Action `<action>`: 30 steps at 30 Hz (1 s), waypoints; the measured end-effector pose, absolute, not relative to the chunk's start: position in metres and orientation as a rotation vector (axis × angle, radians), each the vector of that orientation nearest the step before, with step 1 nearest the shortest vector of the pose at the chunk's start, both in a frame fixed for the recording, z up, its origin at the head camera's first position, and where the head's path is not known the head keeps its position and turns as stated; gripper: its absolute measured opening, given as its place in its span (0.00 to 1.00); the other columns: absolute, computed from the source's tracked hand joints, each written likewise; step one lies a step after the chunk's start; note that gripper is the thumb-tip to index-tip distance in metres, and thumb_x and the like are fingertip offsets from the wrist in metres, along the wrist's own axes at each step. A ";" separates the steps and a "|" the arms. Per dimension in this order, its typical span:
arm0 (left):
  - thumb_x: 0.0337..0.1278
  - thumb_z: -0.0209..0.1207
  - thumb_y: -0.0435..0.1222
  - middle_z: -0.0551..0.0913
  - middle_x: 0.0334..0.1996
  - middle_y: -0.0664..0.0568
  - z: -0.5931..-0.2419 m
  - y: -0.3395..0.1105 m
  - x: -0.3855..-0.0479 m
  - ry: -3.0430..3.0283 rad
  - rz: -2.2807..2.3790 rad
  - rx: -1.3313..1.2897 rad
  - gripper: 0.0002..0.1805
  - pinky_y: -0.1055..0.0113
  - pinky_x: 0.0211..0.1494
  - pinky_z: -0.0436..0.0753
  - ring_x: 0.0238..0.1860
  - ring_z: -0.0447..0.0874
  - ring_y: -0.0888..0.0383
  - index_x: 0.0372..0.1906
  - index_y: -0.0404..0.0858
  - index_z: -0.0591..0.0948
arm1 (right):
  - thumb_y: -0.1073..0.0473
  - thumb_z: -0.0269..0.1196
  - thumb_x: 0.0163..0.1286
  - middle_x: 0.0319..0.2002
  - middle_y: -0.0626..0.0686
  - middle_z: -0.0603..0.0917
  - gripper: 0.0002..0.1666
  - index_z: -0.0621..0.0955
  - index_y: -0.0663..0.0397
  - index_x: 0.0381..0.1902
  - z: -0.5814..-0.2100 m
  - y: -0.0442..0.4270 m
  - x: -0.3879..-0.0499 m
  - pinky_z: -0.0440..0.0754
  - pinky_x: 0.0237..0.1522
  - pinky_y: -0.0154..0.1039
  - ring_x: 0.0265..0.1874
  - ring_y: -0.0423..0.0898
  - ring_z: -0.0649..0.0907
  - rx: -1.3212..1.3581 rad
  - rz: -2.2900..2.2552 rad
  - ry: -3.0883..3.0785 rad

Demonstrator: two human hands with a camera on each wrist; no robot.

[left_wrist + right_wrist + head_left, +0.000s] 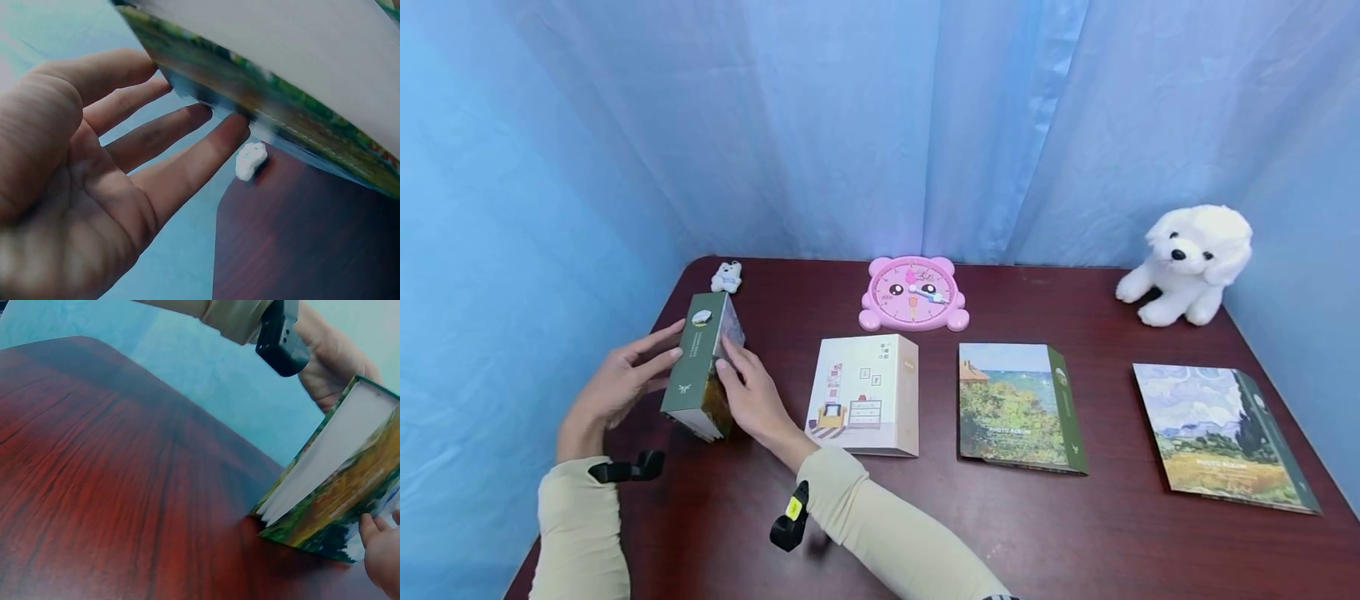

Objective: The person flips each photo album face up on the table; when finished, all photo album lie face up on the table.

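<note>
A green-spined photo album stands on its edge at the table's left side, its spine facing up toward the head camera. My left hand is at its left side, fingers extended and fingertips against the painted cover. From the other side, my right hand rests extended fingers on the opposite cover. In the right wrist view, the pages are slightly parted near the table. A cream album with a drawn room scene lies just right of my right hand.
Two more photo albums, one seaside and one wheat-field, lie farther right. Along the back are a small white bear figure, a pink toy clock and a white plush dog. Blue curtains surround the dark red table.
</note>
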State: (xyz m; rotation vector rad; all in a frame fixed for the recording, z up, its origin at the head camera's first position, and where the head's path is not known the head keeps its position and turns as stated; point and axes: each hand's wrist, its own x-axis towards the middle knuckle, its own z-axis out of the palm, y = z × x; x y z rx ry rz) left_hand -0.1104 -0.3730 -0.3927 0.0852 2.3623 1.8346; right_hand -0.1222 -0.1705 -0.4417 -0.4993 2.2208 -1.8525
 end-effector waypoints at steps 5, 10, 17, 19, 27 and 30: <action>0.70 0.51 0.39 0.69 0.58 0.62 -0.390 -0.374 -0.108 2.428 1.776 0.102 0.29 0.72 0.43 0.83 0.44 0.83 0.70 0.73 0.42 0.61 | 0.38 0.44 0.75 0.72 0.46 0.63 0.31 0.60 0.34 0.73 -0.451 -0.172 -0.120 0.65 0.68 0.42 0.70 0.41 0.64 -0.517 -1.728 2.251; 0.70 0.50 0.42 0.68 0.60 0.44 -0.380 -0.374 -0.107 2.575 1.598 0.035 0.29 0.69 0.38 0.84 0.38 0.83 0.70 0.72 0.41 0.62 | 0.35 0.45 0.73 0.72 0.48 0.62 0.35 0.58 0.34 0.74 -0.458 -0.174 -0.117 0.66 0.67 0.43 0.70 0.44 0.64 -0.498 -1.604 2.240; 0.65 0.51 0.55 0.58 0.69 0.29 -0.366 -0.371 -0.108 2.738 1.185 -0.129 0.36 0.64 0.35 0.82 0.50 0.79 0.45 0.74 0.46 0.60 | 0.32 0.50 0.70 0.73 0.52 0.58 0.39 0.58 0.36 0.74 -0.464 -0.180 -0.114 0.67 0.67 0.45 0.71 0.47 0.63 -0.437 -1.497 2.235; 0.65 0.51 0.55 0.52 0.72 0.29 -0.364 -0.372 -0.108 2.745 1.131 -0.124 0.38 0.57 0.40 0.83 0.59 0.71 0.34 0.74 0.44 0.58 | 0.32 0.50 0.69 0.74 0.52 0.57 0.40 0.58 0.36 0.74 -0.464 -0.181 -0.114 0.67 0.67 0.45 0.71 0.48 0.63 -0.424 -1.470 2.243; 0.68 0.49 0.54 0.53 0.71 0.27 -0.367 -0.384 -0.108 2.744 1.035 -0.122 0.38 0.38 0.53 0.74 0.63 0.61 0.27 0.74 0.39 0.57 | 0.34 0.54 0.68 0.75 0.53 0.51 0.42 0.57 0.39 0.75 -0.465 -0.185 -0.111 0.68 0.66 0.45 0.72 0.49 0.61 -0.436 -1.433 2.269; 0.68 0.48 0.55 0.51 0.71 0.26 -0.372 -0.389 -0.107 2.696 1.064 -0.149 0.39 0.38 0.56 0.73 0.63 0.61 0.27 0.75 0.39 0.55 | 0.36 0.56 0.67 0.76 0.51 0.48 0.44 0.56 0.40 0.75 -0.466 -0.186 -0.110 0.68 0.66 0.45 0.73 0.49 0.59 -0.427 -1.425 2.281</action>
